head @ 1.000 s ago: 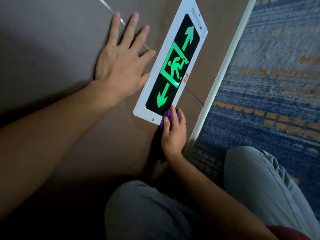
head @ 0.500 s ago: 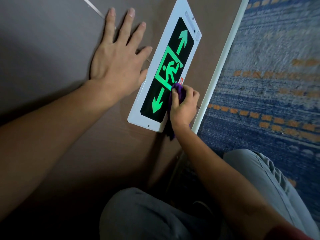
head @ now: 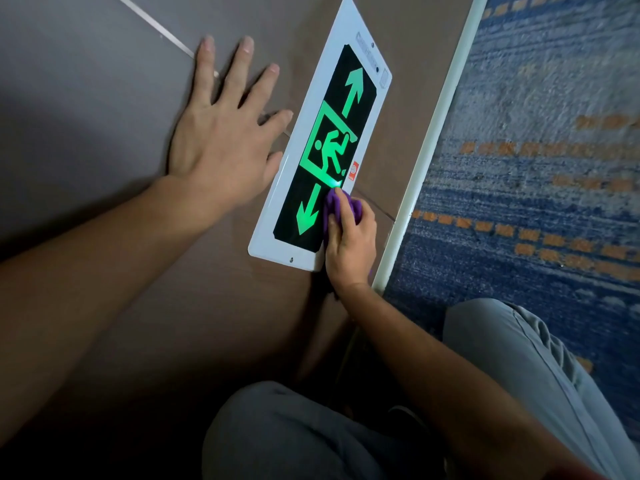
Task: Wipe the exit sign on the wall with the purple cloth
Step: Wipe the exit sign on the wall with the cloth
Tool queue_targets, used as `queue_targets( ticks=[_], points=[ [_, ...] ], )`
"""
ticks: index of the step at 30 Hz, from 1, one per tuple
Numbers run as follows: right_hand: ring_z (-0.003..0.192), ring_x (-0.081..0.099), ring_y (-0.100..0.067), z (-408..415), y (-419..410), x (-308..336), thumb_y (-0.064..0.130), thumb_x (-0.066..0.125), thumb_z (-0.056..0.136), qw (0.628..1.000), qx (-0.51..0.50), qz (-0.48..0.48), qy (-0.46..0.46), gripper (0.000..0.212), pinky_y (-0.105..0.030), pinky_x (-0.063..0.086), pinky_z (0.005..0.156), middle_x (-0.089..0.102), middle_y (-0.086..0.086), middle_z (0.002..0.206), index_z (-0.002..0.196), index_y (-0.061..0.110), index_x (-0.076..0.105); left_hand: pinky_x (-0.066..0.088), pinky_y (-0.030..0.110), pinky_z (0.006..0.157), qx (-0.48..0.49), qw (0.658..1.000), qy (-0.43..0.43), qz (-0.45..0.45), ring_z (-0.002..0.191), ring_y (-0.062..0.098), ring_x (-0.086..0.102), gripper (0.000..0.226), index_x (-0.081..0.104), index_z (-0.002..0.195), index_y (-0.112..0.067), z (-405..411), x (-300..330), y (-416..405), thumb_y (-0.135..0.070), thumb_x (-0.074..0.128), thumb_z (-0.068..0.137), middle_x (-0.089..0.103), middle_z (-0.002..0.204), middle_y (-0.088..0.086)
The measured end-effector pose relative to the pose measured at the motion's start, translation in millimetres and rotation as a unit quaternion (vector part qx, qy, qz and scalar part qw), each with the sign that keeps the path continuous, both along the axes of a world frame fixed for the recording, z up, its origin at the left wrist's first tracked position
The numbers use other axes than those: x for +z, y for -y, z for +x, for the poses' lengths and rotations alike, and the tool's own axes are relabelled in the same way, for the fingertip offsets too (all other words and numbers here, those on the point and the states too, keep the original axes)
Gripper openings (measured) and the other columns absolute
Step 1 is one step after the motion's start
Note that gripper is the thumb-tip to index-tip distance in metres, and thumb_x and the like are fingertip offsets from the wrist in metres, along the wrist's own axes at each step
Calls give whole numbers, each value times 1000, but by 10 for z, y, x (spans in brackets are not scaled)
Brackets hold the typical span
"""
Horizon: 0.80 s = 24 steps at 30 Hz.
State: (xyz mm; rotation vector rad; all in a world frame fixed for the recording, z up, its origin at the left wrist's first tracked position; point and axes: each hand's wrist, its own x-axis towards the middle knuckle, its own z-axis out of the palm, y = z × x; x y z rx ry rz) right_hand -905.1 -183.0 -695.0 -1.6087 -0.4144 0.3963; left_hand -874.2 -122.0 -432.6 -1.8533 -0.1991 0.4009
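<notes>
hands at work on a lit exit sign [head: 323, 147] set low on a brown wall [head: 104, 98], just above a pale baseboard [head: 426, 161] that meets a blue carpet [head: 536, 98] patterned with orange dashes. the right hand [head: 349, 244] is closed around a bunched purple cloth [head: 337, 206] and presses it against the sign's black face, at the edge nearest the baseboard, beside the green arrow at the near end and just below the glowing green running figure in its doorway. part of the cloth pokes out above the knuckles; a little more shows under the heel of the hand, by the sign's near corner. the left hand [head: 225, 140] lies flat on the wall with fingers spread wide, holding nothing, its thumb and little finger just at the sign's white frame on the side away from the baseboard. a thin pale seam in the wall runs under the fingertips. a second green arrow points toward the far end of the sign, where a small button and dots sit on the frame. a small orange sticker [head: 353, 171] sits on the frame near the cloth. both forearms are bare. the person's knees, in grey trousers [head: 519, 358], fill the bottom of the view.
</notes>
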Motion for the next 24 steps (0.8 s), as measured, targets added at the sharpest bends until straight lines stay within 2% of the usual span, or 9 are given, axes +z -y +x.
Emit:
queue_targets(
  ticks=[5, 10, 12, 15, 18, 21, 24],
  points=[
    [128, 48, -19, 460, -289, 112, 36, 47, 107, 999, -33, -13, -40, 44, -33, 46, 87, 47, -1, 148, 151, 39, 45, 9, 67, 127, -3, 1000, 13, 18, 161, 43, 9, 71, 43, 156, -37, 0, -54, -26, -67, 12, 99, 21, 174, 10],
    [119, 40, -7, 589, -328, 182, 57, 29, 106, 996, -39, -11, -75, 49, -32, 40, 87, 39, 12, 159, 149, 42, 48, 8, 67, 127, -9, 1000, 14, 16, 160, 43, 12, 67, 47, 154, -37, -2, -51, -46, -66, 19, 100, 24, 172, 11],
    [116, 40, -6, 538, -312, 211, 59, 31, 105, 992, -52, 9, -111, 48, -35, 46, 89, 43, 16, 156, 142, 43, 56, 7, 66, 127, -6, 1000, 15, 13, 160, 43, 12, 66, 47, 154, -36, 7, -48, -36, -66, 20, 100, 24, 172, 11],
    [119, 44, -9, 501, -283, 234, 52, 45, 106, 983, -63, 37, -166, 37, -41, 52, 97, 50, 16, 148, 134, 40, 66, 6, 67, 127, 7, 1000, 10, 6, 161, 43, 10, 69, 44, 156, -36, 17, -40, -12, -65, 18, 100, 21, 173, 11],
    [120, 43, -8, 374, -201, 223, 48, 52, 105, 985, -54, 39, -157, 33, -29, 49, 94, 54, 16, 144, 132, 39, 68, 4, 66, 126, 17, 1000, 3, 3, 161, 43, 9, 69, 42, 157, -36, 13, -27, 5, -65, 18, 100, 19, 174, 12],
    [119, 41, -5, 183, -105, 170, 46, 54, 105, 988, -45, 33, -142, 31, -11, 34, 88, 54, 15, 143, 133, 41, 67, 4, 66, 126, 24, 1000, -4, 10, 161, 43, 8, 71, 39, 159, -36, 22, -21, 16, -66, 15, 99, 16, 175, 11],
    [122, 41, -7, 87, -65, 131, 40, 57, 104, 987, -33, 29, -152, 31, -5, 30, 87, 55, 10, 142, 134, 37, 67, 3, 66, 126, 28, 1000, -3, 6, 161, 43, 7, 73, 39, 159, -36, 30, -20, 35, -65, 11, 99, 16, 175, 12]
  ],
)
